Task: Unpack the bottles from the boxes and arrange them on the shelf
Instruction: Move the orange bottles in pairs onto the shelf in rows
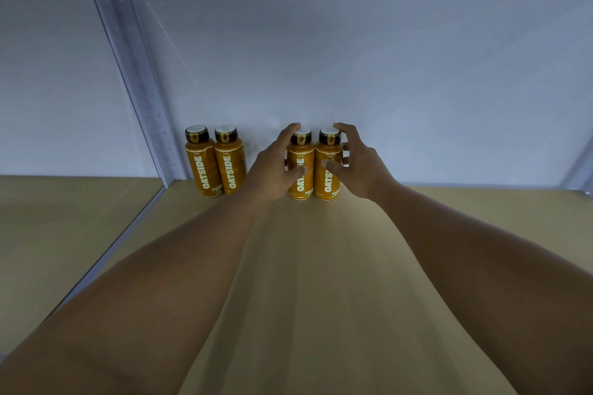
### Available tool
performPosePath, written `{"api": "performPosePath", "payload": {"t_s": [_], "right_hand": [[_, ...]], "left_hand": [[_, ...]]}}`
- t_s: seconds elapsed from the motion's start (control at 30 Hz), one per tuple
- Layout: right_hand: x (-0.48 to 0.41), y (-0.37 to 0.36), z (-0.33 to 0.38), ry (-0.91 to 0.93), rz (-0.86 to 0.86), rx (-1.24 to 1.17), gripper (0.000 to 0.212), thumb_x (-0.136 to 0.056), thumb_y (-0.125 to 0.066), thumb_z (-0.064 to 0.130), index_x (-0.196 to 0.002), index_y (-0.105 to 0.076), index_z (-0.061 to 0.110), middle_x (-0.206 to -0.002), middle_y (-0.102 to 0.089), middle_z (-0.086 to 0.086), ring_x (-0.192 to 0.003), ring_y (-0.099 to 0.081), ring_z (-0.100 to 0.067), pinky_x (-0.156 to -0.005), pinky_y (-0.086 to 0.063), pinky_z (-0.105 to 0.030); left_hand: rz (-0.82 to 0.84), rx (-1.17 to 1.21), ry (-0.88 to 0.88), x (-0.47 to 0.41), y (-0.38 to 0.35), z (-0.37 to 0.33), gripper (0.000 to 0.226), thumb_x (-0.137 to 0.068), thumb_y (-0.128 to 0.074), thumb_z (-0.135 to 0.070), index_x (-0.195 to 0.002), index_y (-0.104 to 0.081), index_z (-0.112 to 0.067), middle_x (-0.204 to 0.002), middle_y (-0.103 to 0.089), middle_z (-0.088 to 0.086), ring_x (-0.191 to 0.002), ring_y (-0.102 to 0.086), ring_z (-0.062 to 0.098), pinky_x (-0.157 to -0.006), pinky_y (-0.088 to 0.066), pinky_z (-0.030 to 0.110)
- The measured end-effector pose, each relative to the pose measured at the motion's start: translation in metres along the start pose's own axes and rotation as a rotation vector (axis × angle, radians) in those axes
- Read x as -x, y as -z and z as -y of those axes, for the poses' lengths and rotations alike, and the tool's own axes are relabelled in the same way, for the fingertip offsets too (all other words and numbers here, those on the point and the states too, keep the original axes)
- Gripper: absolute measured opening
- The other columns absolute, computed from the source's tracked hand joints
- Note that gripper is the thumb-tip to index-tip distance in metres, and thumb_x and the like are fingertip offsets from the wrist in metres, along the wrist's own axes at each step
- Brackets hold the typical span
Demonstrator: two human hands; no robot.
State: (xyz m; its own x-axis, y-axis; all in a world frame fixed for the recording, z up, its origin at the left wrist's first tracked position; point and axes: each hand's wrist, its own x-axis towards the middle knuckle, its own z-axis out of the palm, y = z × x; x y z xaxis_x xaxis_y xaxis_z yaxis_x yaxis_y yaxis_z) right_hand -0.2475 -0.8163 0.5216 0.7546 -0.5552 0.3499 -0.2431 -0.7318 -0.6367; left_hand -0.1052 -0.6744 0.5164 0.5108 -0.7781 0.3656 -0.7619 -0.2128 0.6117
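Four orange drinks stand upright at the back of the shelf, against the wall. The first bottle and second bottle touch, beside the metal post. Set apart from them, the left hand grasps the third bottle and the right hand grasps the fourth bottle, each with its thumb across the label.

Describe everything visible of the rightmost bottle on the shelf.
The rightmost bottle is orange-yellow, plastic-looking, with white vertical OATSIDE lettering and a black cap with a pale top. It stands upright at the back of the shelf by the wall, beside the neighbouring bottle. The right hand grips it: thumb on the label, fingers round the cap.
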Motion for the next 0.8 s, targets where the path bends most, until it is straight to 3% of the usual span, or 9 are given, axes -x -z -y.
{"api": "performPosePath", "payload": {"t_s": [0.4, 0.8], "right_hand": [[-0.0013, -0.0003, -0.0022, 0.003, -0.006, 0.006, 0.075, -0.098, -0.068, 0.029, -0.156, -0.021, 0.034, -0.149, -0.053, -0.009, -0.118, -0.063, -0.032, -0.097, -0.054, -0.046], [0.0009, 0.0015, -0.0021, -0.023, 0.027, -0.042, 0.079, -0.097, -0.07, 0.032, -0.156, -0.018, 0.038, -0.152, -0.05, -0.007, -0.124, -0.061, -0.032, -0.1, -0.053, -0.047]], "left_hand": [[-0.015, -0.006, 0.001, -0.0036, -0.0021, 0.0008, 0.085, -0.096, -0.072, -0.025, -0.16, -0.017, -0.038, -0.164, -0.036, -0.001, -0.131, -0.058, 0.029, -0.096, -0.053, 0.038], [-0.009, -0.023, 0.013, -0.0018, -0.0029, -0.0018, 0.087, -0.096, -0.071, -0.024, -0.16, -0.015, -0.039, -0.164, -0.034, -0.001, -0.134, -0.055, 0.031, -0.099, -0.053, 0.042]]}}
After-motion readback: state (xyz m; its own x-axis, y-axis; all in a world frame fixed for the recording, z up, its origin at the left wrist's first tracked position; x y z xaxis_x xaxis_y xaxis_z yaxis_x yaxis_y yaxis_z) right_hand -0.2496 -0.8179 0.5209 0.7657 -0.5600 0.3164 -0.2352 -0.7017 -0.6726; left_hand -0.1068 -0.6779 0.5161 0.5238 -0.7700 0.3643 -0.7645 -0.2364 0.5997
